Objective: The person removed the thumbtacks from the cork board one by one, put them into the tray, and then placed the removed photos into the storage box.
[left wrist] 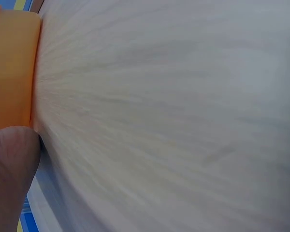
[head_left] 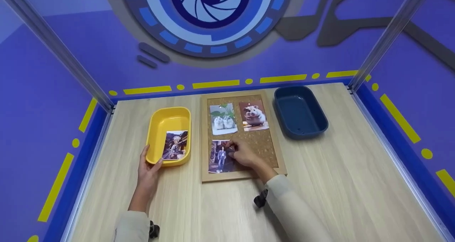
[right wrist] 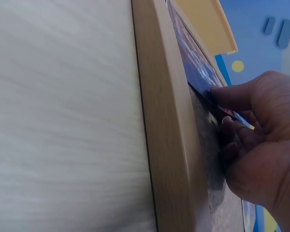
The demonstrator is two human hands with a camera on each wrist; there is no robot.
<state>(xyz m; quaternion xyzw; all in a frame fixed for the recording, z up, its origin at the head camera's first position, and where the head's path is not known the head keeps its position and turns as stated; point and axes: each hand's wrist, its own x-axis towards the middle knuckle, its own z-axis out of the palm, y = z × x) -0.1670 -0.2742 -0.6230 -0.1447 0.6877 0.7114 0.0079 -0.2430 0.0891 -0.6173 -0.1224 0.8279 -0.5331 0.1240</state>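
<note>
My left hand grips the near left corner of a yellow plastic tray, fingers along its left side and thumb at its front. The thumb shows against the tray's wall in the left wrist view. Inside the tray lies a photo of a figure in a white hat. With my right hand I pinch the right edge of a photo of a standing person at the corkboard's lower left. That edge bends up from the cork in the right wrist view.
Two hamster photos, one with green leaves and one of a brown-and-white hamster, hang in the board's upper half. A dark blue tray stands right of the board's wooden frame. Printed wall panels border the light wooden table.
</note>
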